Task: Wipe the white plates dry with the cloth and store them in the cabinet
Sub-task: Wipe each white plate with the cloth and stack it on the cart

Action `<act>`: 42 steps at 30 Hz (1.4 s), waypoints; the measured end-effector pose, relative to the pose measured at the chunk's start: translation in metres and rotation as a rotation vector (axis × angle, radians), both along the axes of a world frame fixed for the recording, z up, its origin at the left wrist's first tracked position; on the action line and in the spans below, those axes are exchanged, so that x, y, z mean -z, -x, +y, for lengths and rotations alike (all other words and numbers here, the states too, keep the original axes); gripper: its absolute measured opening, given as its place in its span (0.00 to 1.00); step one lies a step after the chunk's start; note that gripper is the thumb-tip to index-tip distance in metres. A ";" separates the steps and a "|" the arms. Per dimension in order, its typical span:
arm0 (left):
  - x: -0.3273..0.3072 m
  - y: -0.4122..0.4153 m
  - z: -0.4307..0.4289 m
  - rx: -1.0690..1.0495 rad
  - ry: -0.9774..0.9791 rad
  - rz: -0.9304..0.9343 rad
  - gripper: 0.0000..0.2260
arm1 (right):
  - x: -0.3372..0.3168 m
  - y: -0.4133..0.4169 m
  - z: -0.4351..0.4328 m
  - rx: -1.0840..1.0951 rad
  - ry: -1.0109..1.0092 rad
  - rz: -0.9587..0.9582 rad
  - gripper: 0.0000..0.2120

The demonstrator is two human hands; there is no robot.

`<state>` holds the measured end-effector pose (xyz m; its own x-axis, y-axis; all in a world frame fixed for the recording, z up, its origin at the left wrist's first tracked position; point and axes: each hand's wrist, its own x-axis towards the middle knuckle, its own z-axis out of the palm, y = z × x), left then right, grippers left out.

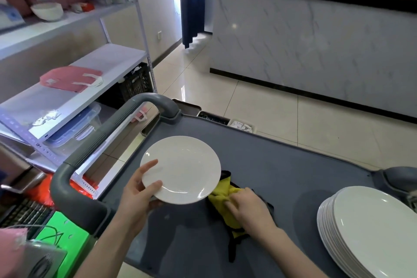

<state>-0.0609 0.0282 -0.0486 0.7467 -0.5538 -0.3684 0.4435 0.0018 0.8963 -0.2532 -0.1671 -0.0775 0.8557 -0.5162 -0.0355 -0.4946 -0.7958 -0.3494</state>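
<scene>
One plate (182,168) held, one cloth (220,196), one stack (370,232)

Centre of the frame, the left hand (137,189) grips a white plate (182,168) by its near-left rim, thumb on top, holding it above the grey cart top (282,165). Just right of it, the right hand (250,210) clutches a yellow cloth (220,192) touching the plate's lower-right edge. A stack of white plates (370,232) sits lower right. A white shelving unit (94,74) fills the left.
</scene>
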 end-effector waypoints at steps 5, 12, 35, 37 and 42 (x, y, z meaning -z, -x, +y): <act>-0.005 0.006 -0.003 0.050 0.021 -0.059 0.25 | -0.039 0.017 -0.020 0.330 -0.519 -0.494 0.16; -0.017 0.032 -0.033 0.087 0.084 -0.096 0.23 | -0.078 0.024 0.005 0.085 -0.456 -0.429 0.08; -0.028 0.043 -0.047 0.123 0.102 -0.344 0.24 | -0.057 0.024 0.015 -0.286 -0.311 -0.141 0.22; -0.030 0.044 -0.049 0.174 0.078 -0.418 0.22 | -0.058 0.011 0.034 -0.362 -0.360 -0.198 0.22; -0.043 0.045 -0.051 0.362 0.127 -0.431 0.22 | -0.071 -0.030 0.017 -0.149 -0.372 -0.347 0.22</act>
